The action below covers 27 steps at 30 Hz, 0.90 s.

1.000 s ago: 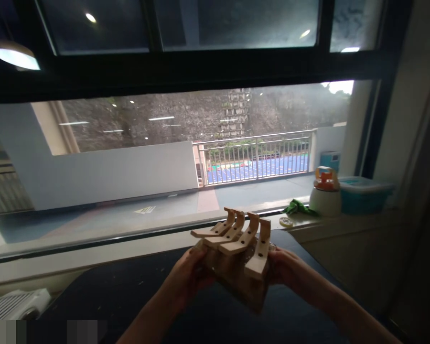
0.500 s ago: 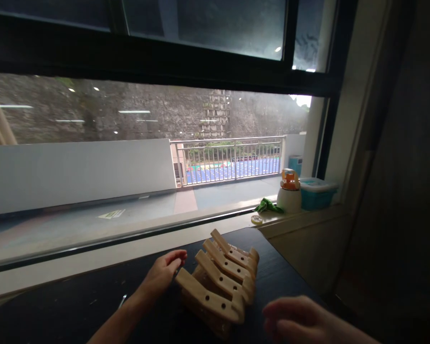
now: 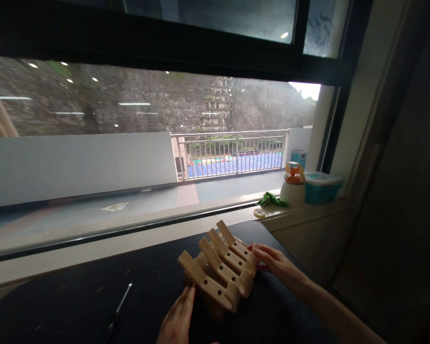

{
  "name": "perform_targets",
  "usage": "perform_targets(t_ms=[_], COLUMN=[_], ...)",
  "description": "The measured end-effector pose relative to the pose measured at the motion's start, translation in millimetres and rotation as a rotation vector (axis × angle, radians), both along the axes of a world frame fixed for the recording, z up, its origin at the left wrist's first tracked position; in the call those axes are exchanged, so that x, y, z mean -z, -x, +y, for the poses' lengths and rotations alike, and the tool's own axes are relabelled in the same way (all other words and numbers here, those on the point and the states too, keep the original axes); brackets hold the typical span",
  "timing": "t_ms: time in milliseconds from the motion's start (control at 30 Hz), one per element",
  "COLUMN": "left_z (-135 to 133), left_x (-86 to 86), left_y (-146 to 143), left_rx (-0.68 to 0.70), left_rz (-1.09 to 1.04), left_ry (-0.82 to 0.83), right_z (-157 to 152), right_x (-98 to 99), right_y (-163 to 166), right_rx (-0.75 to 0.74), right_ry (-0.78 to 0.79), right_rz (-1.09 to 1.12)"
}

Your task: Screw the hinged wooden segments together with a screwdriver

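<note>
Several pale, bent wooden pieces (image 3: 215, 274) with dark round holes lie side by side in a slanting row on the dark table, with clear wrapping showing beneath and behind them. At the near left side of the row, my left hand (image 3: 179, 313) has its fingers stretched out against the closest piece; its lower part is cut off by the frame. My right hand (image 3: 277, 265) is at the far right end, its fingers and thumb around the tip of a piece. Left of the row lies a thin screwdriver-like tool (image 3: 123, 298) with a dark handle.
The dark table (image 3: 68, 291) has a rounded corner by the window sill. On the sill stand a white bottle with an orange top (image 3: 293, 188), a teal box with a pale lid (image 3: 322, 188), a green cloth (image 3: 271, 199) and a small yellow roll (image 3: 259, 213).
My left hand has come down from beyond the left of the row to its near side. My right hand has moved up and forward onto the right end. The tool is now uncovered.
</note>
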<state>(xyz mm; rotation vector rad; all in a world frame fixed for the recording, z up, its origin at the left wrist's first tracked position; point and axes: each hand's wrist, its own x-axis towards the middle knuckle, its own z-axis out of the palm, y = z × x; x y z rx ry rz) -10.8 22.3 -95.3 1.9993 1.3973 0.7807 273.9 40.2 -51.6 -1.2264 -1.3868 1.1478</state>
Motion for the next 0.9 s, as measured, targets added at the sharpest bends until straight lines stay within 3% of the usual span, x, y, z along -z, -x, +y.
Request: perform_targets(t_ms=[167, 300, 567, 733, 900], left_z=[14.4, 29.2, 75.5, 101.9, 110.4], left_x=[-5.9, -16.8, -46.9, -40.3, -30.3], left_y=[-29.7, -61.2, -124.8, -140.2, -140.4], left_rx=[-0.056, -0.047, 0.028, 0.020, 0.010], left_rz=[-0.049, -0.192, -0.192, -0.172, -0.160], left_ry=[0.039, 0.030, -0.019, 0.022, 0.019], right_z=[-14.1, -14.0, 48.7, 80.9, 85.6], right_x=[12.5, 14.1, -8.9, 2.7, 18.8], right_y=[-8.8, -21.9, -70.8, -80.8, -83.6], right_rx=[0.057, 0.078, 0.245, 0.251, 0.284], right_ry=[-0.153, -0.151, -0.093, -0.087, -0.067], right_rz=[-0.138, -0.159, 0.008, -0.010, -0.013])
